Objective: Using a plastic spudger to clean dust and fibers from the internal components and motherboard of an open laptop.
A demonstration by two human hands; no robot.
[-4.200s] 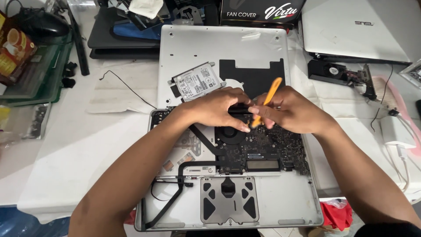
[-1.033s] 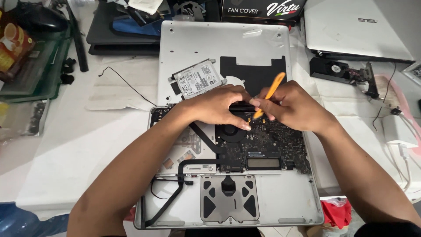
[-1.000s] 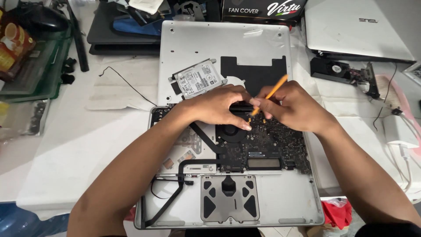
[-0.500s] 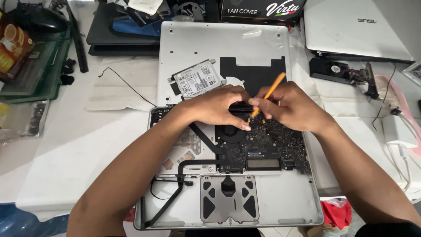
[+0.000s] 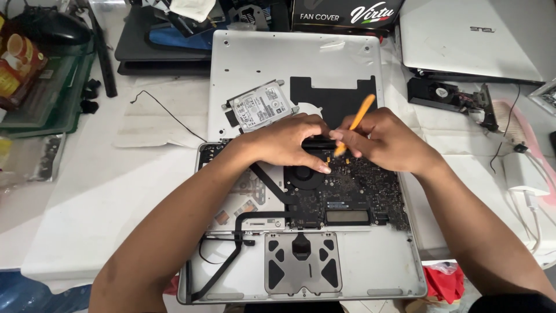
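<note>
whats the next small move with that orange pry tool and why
Probably a gentle lever upward with the orange pry tool. The right hand holds it tilted, its tip down at the top edge of the black circuit board in the opened laptop. The left hand is pressed down right beside the tip, fingers near the fan, steadying that spot. What the tip sits under is hidden.

This is looking like a laptop repair bench. An opened laptop [image 5: 301,232] is lying bared to its circuit board on a white worktable [image 5: 104,203], its removed bottom cover [image 5: 260,58] and a loose hard drive [image 5: 259,107] sitting behind it. Far right, another closed laptop [image 5: 463,35] and a pulled cooling fan [image 5: 446,95] are waiting.
</note>
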